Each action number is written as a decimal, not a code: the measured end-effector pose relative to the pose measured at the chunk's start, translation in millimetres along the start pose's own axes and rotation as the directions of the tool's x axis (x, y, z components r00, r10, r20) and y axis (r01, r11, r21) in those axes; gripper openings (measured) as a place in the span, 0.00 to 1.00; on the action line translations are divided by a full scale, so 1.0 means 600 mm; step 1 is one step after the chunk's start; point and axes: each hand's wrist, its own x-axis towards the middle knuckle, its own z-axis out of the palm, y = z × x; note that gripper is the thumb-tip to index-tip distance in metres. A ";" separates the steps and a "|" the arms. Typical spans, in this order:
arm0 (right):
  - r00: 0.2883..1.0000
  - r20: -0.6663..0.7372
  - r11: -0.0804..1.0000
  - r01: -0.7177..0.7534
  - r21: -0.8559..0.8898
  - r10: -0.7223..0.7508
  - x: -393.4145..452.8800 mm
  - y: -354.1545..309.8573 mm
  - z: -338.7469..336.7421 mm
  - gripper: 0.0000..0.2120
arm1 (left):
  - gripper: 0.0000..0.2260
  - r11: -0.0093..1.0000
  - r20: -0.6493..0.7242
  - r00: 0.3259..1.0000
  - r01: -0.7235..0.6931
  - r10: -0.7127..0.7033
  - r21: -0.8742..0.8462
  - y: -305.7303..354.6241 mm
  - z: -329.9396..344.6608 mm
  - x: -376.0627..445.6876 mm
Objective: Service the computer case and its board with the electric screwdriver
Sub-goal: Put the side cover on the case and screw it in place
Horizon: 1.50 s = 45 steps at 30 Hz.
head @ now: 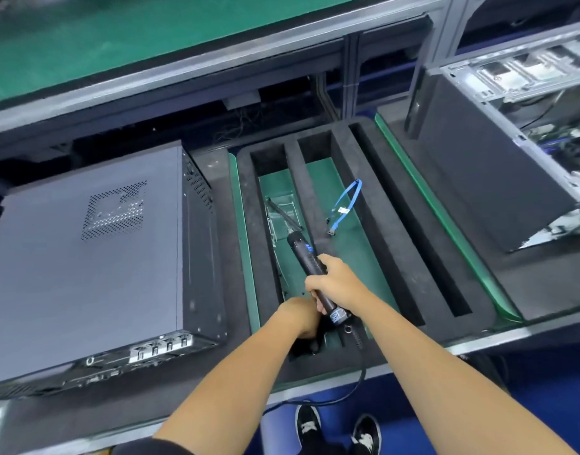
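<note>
My right hand point(336, 285) grips the black electric screwdriver point(303, 256) round its body, tip pointing away over a black foam tray point(380, 231) with long green-floored slots. My left hand point(300, 316) reaches down into the near end of the left slot, fingers curled and hidden; what it touches I cannot tell. A closed black computer case point(85, 257) lies flat to the left. At the right a second case point(518, 133) stands open, its board point(564, 139) and cables showing. The screwdriver's cord point(360, 366) hangs over the front edge.
A blue cable point(346, 198) lies in the middle slot. A clear plastic bag with a black strip point(282, 215) lies in the left slot ahead of the screwdriver tip. A green conveyor point(117, 37) runs along the back. Shoes point(337, 431) stand on a blue floor below.
</note>
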 end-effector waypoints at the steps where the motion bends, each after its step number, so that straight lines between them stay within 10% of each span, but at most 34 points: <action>1: 1.000 0.000 1.000 -0.003 -0.001 0.003 0.000 0.000 0.000 0.16 | 0.05 0.999 0.038 0.999 -0.036 0.036 -0.007 0.003 0.001 -0.002; 13: 0.999 -0.047 1.000 -0.015 0.021 0.016 0.002 0.005 0.005 0.10 | 0.21 0.985 0.112 0.979 -0.169 0.171 -0.024 0.019 0.020 -0.002; 20: 0.999 -0.046 0.999 0.014 0.036 -0.013 0.000 0.007 0.005 0.10 | 0.12 0.989 0.039 0.994 -0.102 0.107 -0.105 0.004 -0.005 -0.024; 30: 0.996 -0.034 0.989 0.088 0.116 -0.085 -0.036 -0.089 0.010 0.07 | 0.06 0.846 -0.428 0.872 -0.030 -0.238 -0.533 -0.071 -0.139 -0.134; 34: 0.975 -0.011 0.966 0.221 0.135 -0.221 -0.067 -0.154 0.025 0.07 | 0.05 0.448 -0.527 0.605 -0.293 -0.597 -0.845 -0.116 -0.180 -0.200; 37: 0.959 0.037 0.952 0.272 0.137 -0.279 -0.101 -0.187 0.054 0.08 | 0.06 0.050 -0.458 0.524 -0.617 -0.718 -0.786 -0.140 -0.195 -0.255; 45: 0.918 0.144 0.929 0.369 0.033 -0.370 -0.176 -0.264 0.200 0.10 | 0.06 -0.212 -0.358 0.413 -0.849 -0.837 -0.484 -0.215 -0.147 -0.382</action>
